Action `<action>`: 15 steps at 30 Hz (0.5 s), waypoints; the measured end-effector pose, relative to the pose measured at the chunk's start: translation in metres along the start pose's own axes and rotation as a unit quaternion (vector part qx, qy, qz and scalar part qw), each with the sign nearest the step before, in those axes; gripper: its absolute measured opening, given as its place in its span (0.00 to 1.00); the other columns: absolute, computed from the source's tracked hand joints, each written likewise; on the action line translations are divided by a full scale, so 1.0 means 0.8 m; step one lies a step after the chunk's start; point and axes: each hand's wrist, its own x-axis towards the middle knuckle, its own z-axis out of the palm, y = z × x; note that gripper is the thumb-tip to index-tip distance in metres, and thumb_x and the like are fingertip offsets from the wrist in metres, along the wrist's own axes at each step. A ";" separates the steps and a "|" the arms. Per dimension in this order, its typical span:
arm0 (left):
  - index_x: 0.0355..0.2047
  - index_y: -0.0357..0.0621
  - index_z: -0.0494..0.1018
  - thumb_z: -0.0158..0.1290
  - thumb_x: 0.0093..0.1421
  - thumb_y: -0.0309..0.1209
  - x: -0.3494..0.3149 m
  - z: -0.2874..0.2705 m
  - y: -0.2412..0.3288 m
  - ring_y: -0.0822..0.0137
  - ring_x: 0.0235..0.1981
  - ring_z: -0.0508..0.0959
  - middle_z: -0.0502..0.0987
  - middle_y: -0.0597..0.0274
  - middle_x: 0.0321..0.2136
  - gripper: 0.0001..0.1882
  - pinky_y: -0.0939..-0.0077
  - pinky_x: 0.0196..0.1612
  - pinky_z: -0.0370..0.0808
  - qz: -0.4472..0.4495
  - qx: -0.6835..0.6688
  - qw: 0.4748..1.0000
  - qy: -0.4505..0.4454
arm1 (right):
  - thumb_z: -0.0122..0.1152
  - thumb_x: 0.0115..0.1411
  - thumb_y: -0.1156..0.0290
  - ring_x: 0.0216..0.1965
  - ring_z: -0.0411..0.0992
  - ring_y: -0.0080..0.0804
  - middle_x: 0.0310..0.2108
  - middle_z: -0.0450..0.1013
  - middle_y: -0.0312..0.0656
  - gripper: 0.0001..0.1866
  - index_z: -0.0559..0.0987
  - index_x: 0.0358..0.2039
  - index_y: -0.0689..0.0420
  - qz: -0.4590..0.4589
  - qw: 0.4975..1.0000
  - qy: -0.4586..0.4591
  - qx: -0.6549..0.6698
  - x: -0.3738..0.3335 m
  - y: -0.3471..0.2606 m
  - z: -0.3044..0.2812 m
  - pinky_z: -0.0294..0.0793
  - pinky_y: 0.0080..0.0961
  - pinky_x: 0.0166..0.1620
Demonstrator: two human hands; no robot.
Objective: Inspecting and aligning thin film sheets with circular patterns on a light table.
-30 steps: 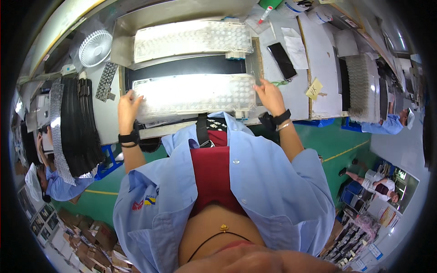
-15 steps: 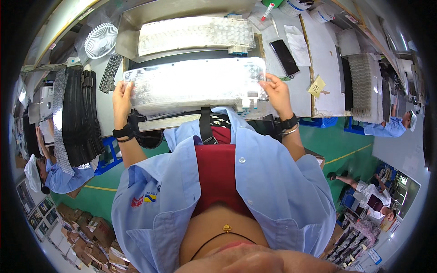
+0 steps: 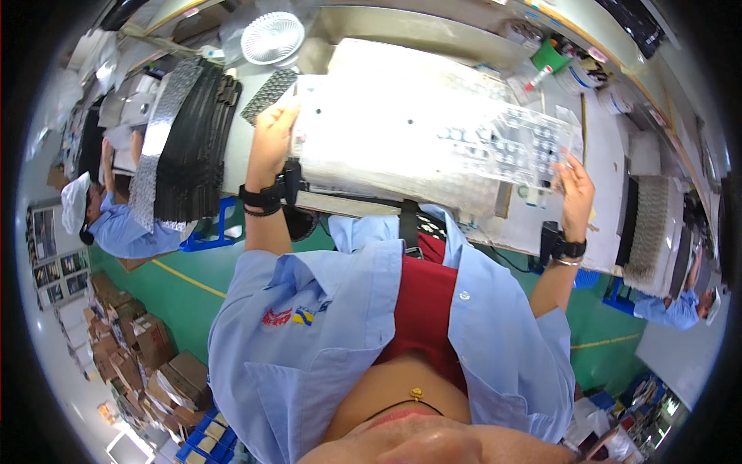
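Workbench [image 3: 607, 147] below, clear sheet [image 3: 425, 133] between hands [image 3: 272, 138] [image 3: 576, 189]

Far side now, round white fan [image 3: 273, 39]!
Red-and-white marker [image 3: 539, 78] near green container [image 3: 550, 56]; down left, heaped cardboard boxes [image 3: 151, 344].

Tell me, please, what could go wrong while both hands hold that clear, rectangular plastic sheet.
The clear, rectangular plastic sheet is held near its ends by the left hand and right hand, so it might bend or slip. Bright glare washes out much of it, so a flaw could be missed. The left hand might also knock the dark grey patterned strip nearby.
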 end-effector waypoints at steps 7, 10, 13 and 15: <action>0.37 0.29 0.69 0.42 0.59 0.27 -0.010 0.025 0.024 0.74 0.26 0.75 0.75 0.59 0.28 0.12 0.82 0.30 0.73 -0.028 -0.132 0.986 -0.100 | 0.48 0.58 0.75 0.22 0.62 0.11 0.30 0.72 0.36 0.16 0.69 0.48 0.61 0.014 0.999 0.032 -0.001 0.011 0.007 -0.032 0.59 0.09 0.26; 0.38 0.29 0.69 0.44 0.58 0.24 -0.024 0.042 0.036 0.75 0.28 0.75 0.75 0.59 0.28 0.10 0.84 0.31 0.73 -0.039 -0.108 0.989 -0.092 | 0.50 0.57 0.76 0.26 0.66 0.14 0.30 0.73 0.37 0.14 0.69 0.45 0.60 0.019 0.997 0.045 0.052 0.011 0.013 -0.036 0.62 0.09 0.30; 0.35 0.35 0.70 0.49 0.51 0.18 -0.027 0.049 0.037 0.72 0.29 0.74 0.75 0.62 0.28 0.09 0.82 0.35 0.70 0.098 0.004 0.993 -0.058 | 0.52 0.56 0.78 0.30 0.69 0.20 0.31 0.73 0.38 0.12 0.68 0.42 0.60 -0.040 0.997 0.051 0.039 0.005 0.015 -0.040 0.66 0.13 0.35; 0.29 0.44 0.71 0.53 0.43 0.15 -0.017 0.038 0.031 0.68 0.31 0.73 0.76 0.65 0.28 0.13 0.77 0.39 0.67 0.397 0.278 0.874 -0.041 | 0.52 0.55 0.79 0.32 0.70 0.23 0.32 0.73 0.41 0.12 0.67 0.41 0.61 -0.102 0.992 0.080 0.010 0.004 0.026 -0.051 0.67 0.17 0.39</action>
